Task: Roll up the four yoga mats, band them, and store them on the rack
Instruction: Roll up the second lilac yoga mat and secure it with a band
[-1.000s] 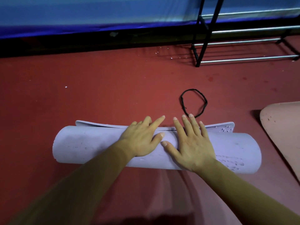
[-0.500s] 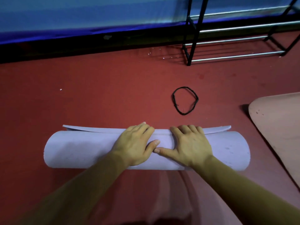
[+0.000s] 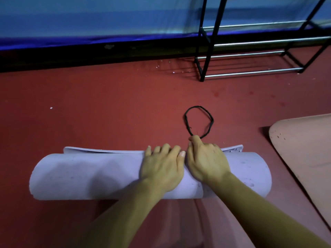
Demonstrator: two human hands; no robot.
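Lilac yoga mat lies rolled across the lower middle of the frame, as it did half a second ago. Our right hand no longer sits with bent fingers on the crest. It has slid forward, and its index finger and thumb now reach past the far side of the roll to the near end of the black band. Our left hand has kept its place.

The right index finger and thumb are drawn together at that near end, with the other fingers curled. We cannot tell whether the pinch has closed on the band, since the finger covers the spot. The left hand lies just beside it, palm down on the roll, its fingers bent over the far crest and gripping it. Its thumb stretches toward the right hand.

The lilac yoga mat is a thick, loose roll lying left to right on the red floor, with a last flap sticking out flat along its far side. Small dark specks mark its right end. The band is a closed loop lying flat just beyond the roll. A pink mat lies flat at the right edge, apart from the roll. The black rack with chrome bars stands in the upper right.
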